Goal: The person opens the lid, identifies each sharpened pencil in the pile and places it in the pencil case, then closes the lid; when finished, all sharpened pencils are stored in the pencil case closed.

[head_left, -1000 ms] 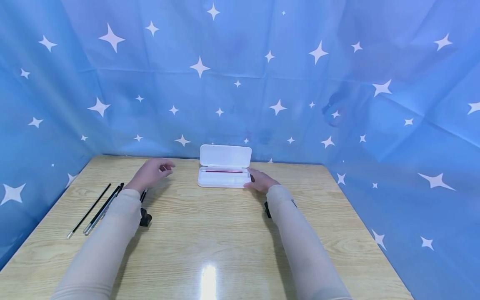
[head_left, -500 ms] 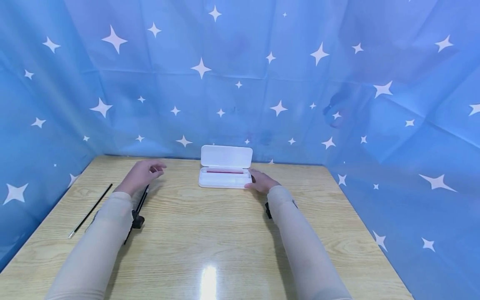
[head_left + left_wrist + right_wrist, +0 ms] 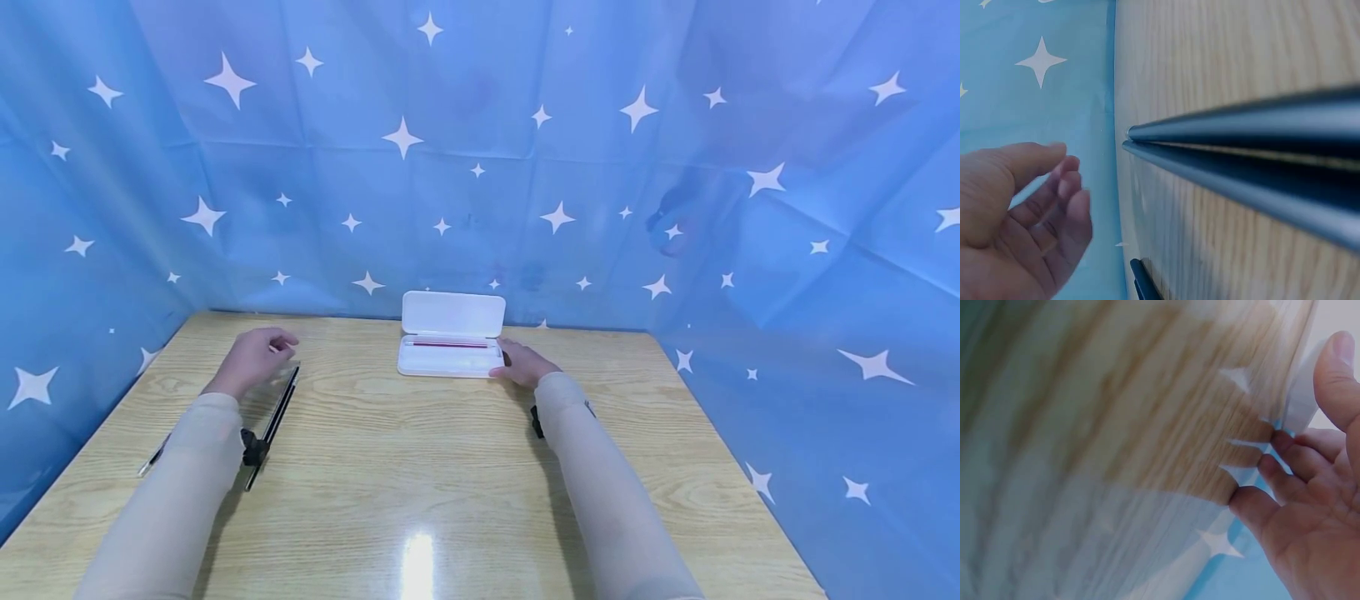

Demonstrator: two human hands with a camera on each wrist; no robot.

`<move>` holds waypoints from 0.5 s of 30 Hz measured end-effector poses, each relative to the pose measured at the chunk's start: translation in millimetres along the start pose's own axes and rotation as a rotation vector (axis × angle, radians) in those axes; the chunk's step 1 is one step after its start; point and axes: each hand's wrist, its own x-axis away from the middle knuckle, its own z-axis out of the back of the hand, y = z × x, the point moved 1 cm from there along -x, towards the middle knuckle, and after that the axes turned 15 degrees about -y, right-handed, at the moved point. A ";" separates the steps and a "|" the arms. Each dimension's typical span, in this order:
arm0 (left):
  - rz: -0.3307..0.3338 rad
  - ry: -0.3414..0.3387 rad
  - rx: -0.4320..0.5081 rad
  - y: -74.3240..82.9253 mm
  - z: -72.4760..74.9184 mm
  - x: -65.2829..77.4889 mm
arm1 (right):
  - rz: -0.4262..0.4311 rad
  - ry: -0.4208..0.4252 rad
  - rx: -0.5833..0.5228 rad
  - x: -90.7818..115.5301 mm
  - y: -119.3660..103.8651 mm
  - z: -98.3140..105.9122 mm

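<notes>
My left hand [image 3: 255, 357] is held above the table's left side, fingers loosely bent and nothing between them; its palm and fingertips show in the left wrist view. Below that wrist lie slim dark pens [image 3: 281, 408], two of which appear large and close together in the left wrist view. The sleeve covers most of another pen [image 3: 152, 460] farther left. At the back middle, a white pencil case [image 3: 442, 363] lies with its lid [image 3: 453, 313] raised and a red pen [image 3: 450, 344] inside. My right hand [image 3: 525, 363] rests at its right end, thumb by the front corner, fingers relaxed.
The wooden table [image 3: 420, 450] ends at the back against a blue curtain [image 3: 480, 125] with white stars. Black wrist cameras hang under both sleeves, the left one [image 3: 253, 448] close over the dark pens. A light reflection shines at the front middle.
My left hand has moved left, away from the pencil case, uncovering the dark pens on its right and hiding more of the leftmost one. My right hand and the case stay put.
</notes>
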 end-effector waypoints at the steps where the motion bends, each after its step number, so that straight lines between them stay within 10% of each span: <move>1: 0.008 -0.003 0.000 0.5 0.7 2.2 | 0.001 0.000 0.000 -0.3 0.3 -0.3; 15: 0.170 -0.267 0.229 -2.4 -2.3 19.4 | 0.006 -0.016 0.013 -3.1 3.5 0.6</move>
